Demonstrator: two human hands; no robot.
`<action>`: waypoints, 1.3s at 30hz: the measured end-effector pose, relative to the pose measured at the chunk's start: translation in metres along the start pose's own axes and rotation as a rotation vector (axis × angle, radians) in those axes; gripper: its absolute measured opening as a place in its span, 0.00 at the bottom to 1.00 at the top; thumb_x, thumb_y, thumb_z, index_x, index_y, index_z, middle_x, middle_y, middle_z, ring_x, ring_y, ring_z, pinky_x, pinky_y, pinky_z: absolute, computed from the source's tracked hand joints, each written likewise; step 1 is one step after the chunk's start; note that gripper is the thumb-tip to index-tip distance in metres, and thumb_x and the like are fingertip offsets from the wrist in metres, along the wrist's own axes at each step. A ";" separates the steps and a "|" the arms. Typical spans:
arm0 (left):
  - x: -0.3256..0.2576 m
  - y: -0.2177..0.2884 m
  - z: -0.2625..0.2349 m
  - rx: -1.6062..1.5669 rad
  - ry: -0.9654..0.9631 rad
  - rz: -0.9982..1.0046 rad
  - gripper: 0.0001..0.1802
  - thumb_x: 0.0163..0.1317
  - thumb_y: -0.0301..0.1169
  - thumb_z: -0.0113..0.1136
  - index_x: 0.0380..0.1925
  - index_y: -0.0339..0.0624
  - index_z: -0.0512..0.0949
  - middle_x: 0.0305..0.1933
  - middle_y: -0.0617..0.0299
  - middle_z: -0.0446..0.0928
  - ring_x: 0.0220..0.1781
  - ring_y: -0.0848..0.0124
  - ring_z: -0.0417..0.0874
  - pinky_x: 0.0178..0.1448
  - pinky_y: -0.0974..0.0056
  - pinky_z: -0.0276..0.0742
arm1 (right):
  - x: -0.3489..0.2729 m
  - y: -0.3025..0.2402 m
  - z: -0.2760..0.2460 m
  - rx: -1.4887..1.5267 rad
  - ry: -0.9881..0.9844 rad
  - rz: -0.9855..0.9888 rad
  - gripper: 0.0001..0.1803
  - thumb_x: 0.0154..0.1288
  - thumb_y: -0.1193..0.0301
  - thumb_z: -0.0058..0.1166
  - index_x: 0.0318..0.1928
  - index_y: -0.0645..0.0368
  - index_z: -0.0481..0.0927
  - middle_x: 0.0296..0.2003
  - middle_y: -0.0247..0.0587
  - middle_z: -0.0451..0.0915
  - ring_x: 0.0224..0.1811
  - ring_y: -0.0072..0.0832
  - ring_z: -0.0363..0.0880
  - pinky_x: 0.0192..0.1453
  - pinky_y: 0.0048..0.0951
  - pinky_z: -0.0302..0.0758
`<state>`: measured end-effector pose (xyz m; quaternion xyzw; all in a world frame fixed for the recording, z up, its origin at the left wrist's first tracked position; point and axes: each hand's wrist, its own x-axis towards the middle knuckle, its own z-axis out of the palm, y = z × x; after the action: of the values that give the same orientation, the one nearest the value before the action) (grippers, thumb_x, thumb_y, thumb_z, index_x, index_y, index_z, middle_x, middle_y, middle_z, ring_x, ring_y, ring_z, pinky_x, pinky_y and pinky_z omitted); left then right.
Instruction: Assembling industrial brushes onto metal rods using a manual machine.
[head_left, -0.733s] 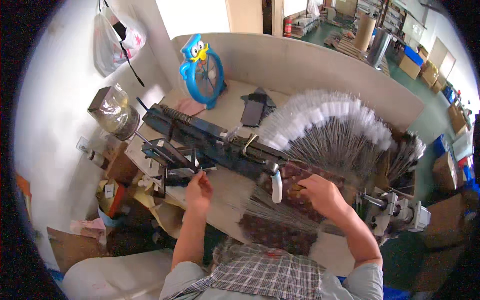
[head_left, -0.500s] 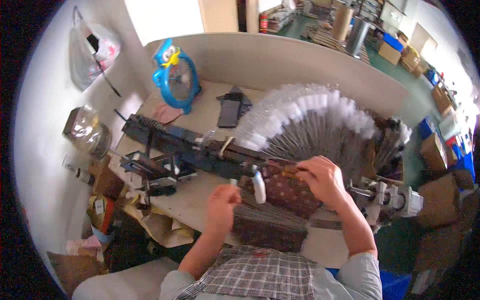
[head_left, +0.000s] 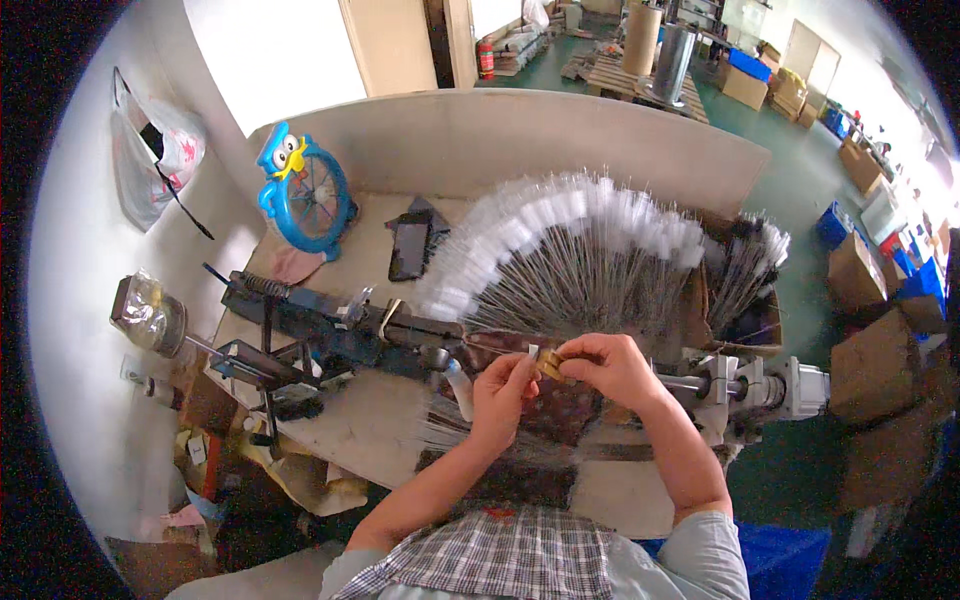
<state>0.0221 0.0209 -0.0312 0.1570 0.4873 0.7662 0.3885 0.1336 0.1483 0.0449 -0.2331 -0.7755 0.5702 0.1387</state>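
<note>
My left hand [head_left: 503,397] is closed in a pinch, with a small white piece [head_left: 533,351] sticking up at its fingertips. Close beside it, my right hand [head_left: 612,370] pinches a small yellow-brown piece [head_left: 550,365], too small to name exactly. The fingertips of both hands nearly meet over a dark red spotted cloth [head_left: 560,412]. Beyond them, many thin wire brushes [head_left: 590,265] with white ends lie fanned out. A white bottle [head_left: 459,389] is just left of my left hand, by the end of a long dark machine bar [head_left: 405,335].
A blue bird-shaped fan [head_left: 312,200] stands at the back left, near a dark phone [head_left: 409,246]. At right are a motor-like shaft assembly [head_left: 740,385] and a box of more brushes [head_left: 745,280]. A low grey panel [head_left: 560,130] bounds the table's far side.
My left hand has moved up and right to meet my right hand, and now pinches a white piece. My right hand still holds the yellow-brown piece. The whole view has shifted.
</note>
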 end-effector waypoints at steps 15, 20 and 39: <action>-0.004 0.036 -0.013 -0.142 0.191 -0.101 0.09 0.63 0.35 0.54 0.29 0.42 0.74 0.20 0.68 0.69 0.19 0.80 0.67 0.24 0.73 0.63 | 0.051 -0.002 0.063 -0.765 0.196 -0.493 0.09 0.54 0.64 0.55 0.29 0.55 0.79 0.29 0.39 0.78 0.37 0.38 0.76 0.41 0.38 0.73; -0.005 0.033 -0.020 -0.059 0.155 -0.081 0.12 0.65 0.39 0.51 0.28 0.43 0.72 0.19 0.67 0.70 0.20 0.77 0.70 0.26 0.71 0.67 | 0.041 -0.023 0.058 -0.593 0.095 -0.260 0.12 0.56 0.61 0.51 0.34 0.55 0.81 0.32 0.42 0.80 0.39 0.40 0.78 0.42 0.38 0.74; 0.000 0.017 -0.027 -0.111 0.019 0.130 0.12 0.65 0.39 0.49 0.38 0.42 0.70 0.36 0.65 0.73 0.39 0.74 0.76 0.46 0.68 0.73 | 0.031 -0.012 0.077 -0.715 0.462 -0.590 0.16 0.46 0.67 0.61 0.38 0.55 0.81 0.34 0.32 0.79 0.39 0.31 0.76 0.40 0.33 0.73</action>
<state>-0.0020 0.0007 -0.0296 0.1590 0.4365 0.8171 0.3414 0.0676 0.0981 0.0306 -0.1569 -0.9038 0.1397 0.3728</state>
